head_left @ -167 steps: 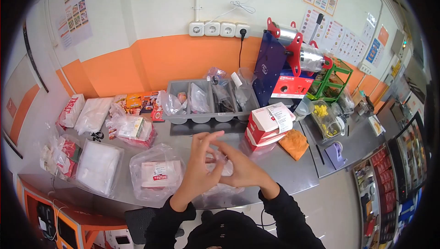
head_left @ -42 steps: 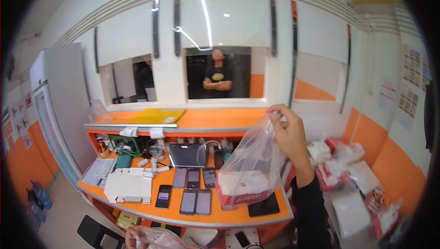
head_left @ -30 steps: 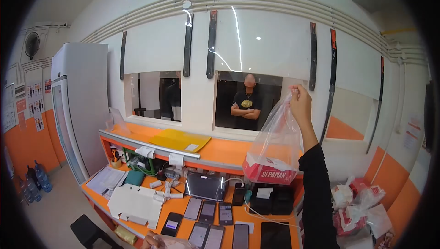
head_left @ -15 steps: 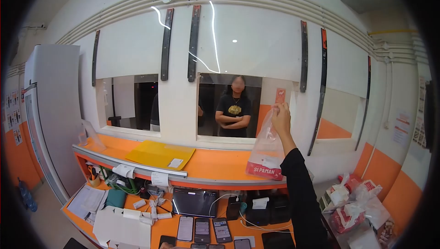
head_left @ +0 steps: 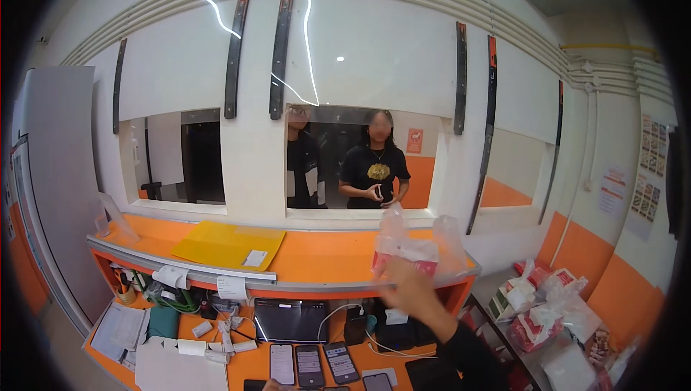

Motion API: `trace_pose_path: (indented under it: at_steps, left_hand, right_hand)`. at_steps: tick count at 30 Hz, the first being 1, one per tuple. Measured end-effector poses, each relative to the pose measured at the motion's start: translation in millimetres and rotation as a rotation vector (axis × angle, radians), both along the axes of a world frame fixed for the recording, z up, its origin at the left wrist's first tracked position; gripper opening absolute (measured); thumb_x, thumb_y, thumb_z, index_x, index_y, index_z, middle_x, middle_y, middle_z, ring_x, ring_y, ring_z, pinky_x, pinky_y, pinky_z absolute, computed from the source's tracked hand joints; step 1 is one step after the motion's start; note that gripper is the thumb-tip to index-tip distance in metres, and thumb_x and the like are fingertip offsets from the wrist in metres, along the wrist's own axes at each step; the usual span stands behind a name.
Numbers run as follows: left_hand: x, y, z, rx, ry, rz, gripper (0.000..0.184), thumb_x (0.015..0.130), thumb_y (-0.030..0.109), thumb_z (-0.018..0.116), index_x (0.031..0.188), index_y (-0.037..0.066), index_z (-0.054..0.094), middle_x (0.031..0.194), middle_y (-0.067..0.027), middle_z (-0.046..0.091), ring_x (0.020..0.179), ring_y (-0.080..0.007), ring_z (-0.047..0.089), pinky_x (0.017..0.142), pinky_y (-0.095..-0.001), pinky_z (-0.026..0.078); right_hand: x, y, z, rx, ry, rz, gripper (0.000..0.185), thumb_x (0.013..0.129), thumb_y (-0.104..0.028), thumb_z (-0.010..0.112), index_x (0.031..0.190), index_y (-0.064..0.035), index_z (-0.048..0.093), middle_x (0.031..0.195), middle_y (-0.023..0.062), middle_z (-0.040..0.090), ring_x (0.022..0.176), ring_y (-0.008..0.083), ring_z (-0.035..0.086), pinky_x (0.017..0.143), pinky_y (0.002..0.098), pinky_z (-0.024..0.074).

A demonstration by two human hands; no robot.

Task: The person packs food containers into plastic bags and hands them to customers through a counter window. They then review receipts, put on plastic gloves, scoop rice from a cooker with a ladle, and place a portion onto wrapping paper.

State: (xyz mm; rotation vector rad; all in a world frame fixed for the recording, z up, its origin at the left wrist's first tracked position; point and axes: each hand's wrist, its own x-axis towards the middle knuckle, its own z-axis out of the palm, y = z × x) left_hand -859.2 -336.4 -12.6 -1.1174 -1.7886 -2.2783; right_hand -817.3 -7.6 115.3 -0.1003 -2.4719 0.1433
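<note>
A clear plastic bag with a red and white pack [head_left: 421, 249] inside stands on the raised orange shelf [head_left: 327, 247], its loose top slumped. My right hand [head_left: 412, 292] is just in front of and below the bag, smeared by motion. Its fingers are blurred, and whether they touch the bag I cannot tell. Only a small part of my left hand [head_left: 272, 385] shows at the bottom edge, beside a white-screened phone [head_left: 282, 364]; its fingers are mostly hidden. More phones [head_left: 310, 366] lie to the right of that one.
Two people [head_left: 376, 168] stand behind the window opening. A yellow folder [head_left: 227, 245] lies on the shelf. Below are a dark tablet [head_left: 291, 320], cables, papers [head_left: 119, 333] and a white cardboard piece [head_left: 176, 366]. More bagged packs [head_left: 536, 323] are piled at the right.
The bag has gone from hanging in my raised right hand to standing on the shelf. My right hand has dropped. A second person now shows in the window, and the first has unfolded their arms.
</note>
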Motion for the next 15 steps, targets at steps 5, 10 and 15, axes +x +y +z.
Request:
trace_pose_path:
  at_steps: [5,10,15]
  left_hand:
    - [-19.2,36.6,17.5,-0.044,0.153,0.0,0.023,0.07,-0.003,0.054,0.091,0.002,0.046,0.092,-0.0085,0.045,0.089,-0.0203,0.045,0.085,-0.0299,0.035]
    - [-26.7,59.7,92.0,-0.081,0.398,0.089,0.031,0.074,0.0,0.058,0.103,0.002,0.048,0.102,-0.0135,0.05,0.098,-0.0266,0.049,0.088,-0.0343,0.038]
    - [-26.8,85.0,156.3,0.071,0.433,-0.023,0.019,0.065,-0.001,0.051,0.079,0.005,0.04,0.084,-0.0064,0.034,0.079,-0.0168,0.037,0.076,-0.0251,0.03]
  right_hand:
    - [21.9,-82.5,-93.2,-0.941,-0.087,0.752,0.093,0.064,-0.031,0.081,0.135,-0.0062,0.027,0.125,0.0176,0.042,0.112,0.0286,0.047,0.094,0.0398,0.0392]
    - [-17.5,-133.0,-88.8,-0.811,0.16,0.457,0.092,0.063,-0.029,0.081,0.134,-0.0047,0.029,0.124,0.0186,0.042,0.112,0.031,0.046,0.093,0.0398,0.0391]
    - [-18.7,-143.9,-80.4,-0.69,0.219,0.371,0.091,0.061,-0.027,0.081,0.133,-0.0033,0.031,0.123,0.0196,0.042,0.112,0.0335,0.046,0.093,0.0399,0.039]
